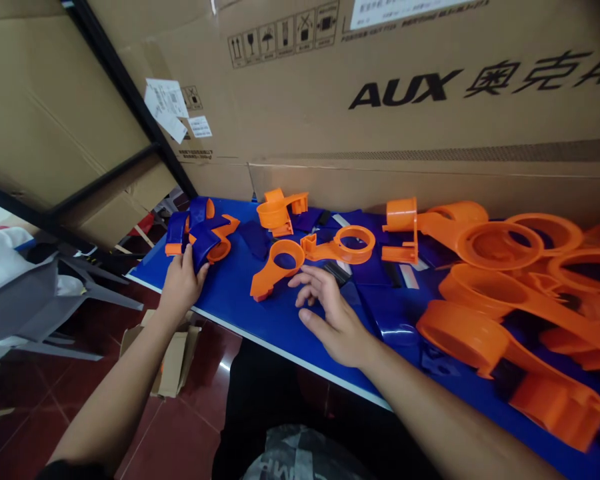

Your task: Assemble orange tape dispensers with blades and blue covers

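Observation:
My left hand point(183, 280) is at the left end of the blue table, its thumb and fingers closed on a tape dispenser point(205, 247) with a blue curved cover and an orange plastic frame. Other blue-and-orange pieces point(200, 210) lie against it just behind. My right hand point(330, 317) hovers over the table with its fingers apart and slightly bent, nothing in them. Close to its fingertips lies an orange dispenser frame point(267, 273) with a round ring. A second orange frame point(340, 247) lies flat behind the right hand.
A heap of orange frames point(500, 287) covers the right side of the table point(230, 297). Blue covers point(387, 313) lie between and under them. A large cardboard box point(300, 120) walls off the back. An open carton point(173, 367) stands on the floor, and grey chairs point(40, 293) are at left.

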{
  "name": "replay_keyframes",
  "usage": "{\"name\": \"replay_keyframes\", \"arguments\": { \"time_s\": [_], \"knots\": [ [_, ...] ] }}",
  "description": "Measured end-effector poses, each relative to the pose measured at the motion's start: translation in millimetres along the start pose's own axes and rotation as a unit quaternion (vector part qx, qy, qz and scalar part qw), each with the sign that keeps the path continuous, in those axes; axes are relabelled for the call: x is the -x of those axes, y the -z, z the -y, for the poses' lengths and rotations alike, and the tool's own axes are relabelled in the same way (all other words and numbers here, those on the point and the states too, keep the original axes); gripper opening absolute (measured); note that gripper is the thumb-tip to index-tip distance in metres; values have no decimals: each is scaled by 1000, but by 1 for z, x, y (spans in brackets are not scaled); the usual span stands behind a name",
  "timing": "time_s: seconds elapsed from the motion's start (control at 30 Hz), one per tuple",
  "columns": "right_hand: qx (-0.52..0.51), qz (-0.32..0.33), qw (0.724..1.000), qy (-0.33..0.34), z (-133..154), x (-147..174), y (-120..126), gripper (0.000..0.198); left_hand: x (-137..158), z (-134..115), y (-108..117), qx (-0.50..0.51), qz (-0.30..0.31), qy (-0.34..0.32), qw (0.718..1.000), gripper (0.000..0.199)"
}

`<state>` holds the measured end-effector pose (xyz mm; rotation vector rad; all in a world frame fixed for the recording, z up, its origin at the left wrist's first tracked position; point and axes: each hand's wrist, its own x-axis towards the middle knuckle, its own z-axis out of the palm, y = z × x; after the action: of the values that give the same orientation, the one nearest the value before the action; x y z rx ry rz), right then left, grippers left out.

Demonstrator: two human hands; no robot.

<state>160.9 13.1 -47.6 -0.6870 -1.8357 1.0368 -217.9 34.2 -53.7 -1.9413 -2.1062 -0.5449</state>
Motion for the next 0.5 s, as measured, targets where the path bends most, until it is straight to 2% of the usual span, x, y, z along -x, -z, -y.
{"name": "replay_keyframes", "arguments": {
  "time_s": [0.17, 0.3, 0.37, 0.4, 0.5],
  "knots": [
    [13, -10, 1000, -11, 2, -3, -1, 49, -24, -15, -11, 4, -19, 8, 1000, 85],
    [39, -10, 999, -4, 6, -5, 0, 34, -17, -38, -14, -14, -84, 26, 996, 90],
    [37, -16, 999, -4, 8, -6, 1, 27, -13, -53, -13, 9, -103, -5, 995, 81],
    [34, -23, 999, -5, 9, -6, 1, 23, -13, -61, -13, 36, -89, -37, 995, 72],
    [41, -53, 998, -6, 12, -5, 1, 12, -25, -82, -11, 116, 10, -137, 984, 49]
  ]
}}
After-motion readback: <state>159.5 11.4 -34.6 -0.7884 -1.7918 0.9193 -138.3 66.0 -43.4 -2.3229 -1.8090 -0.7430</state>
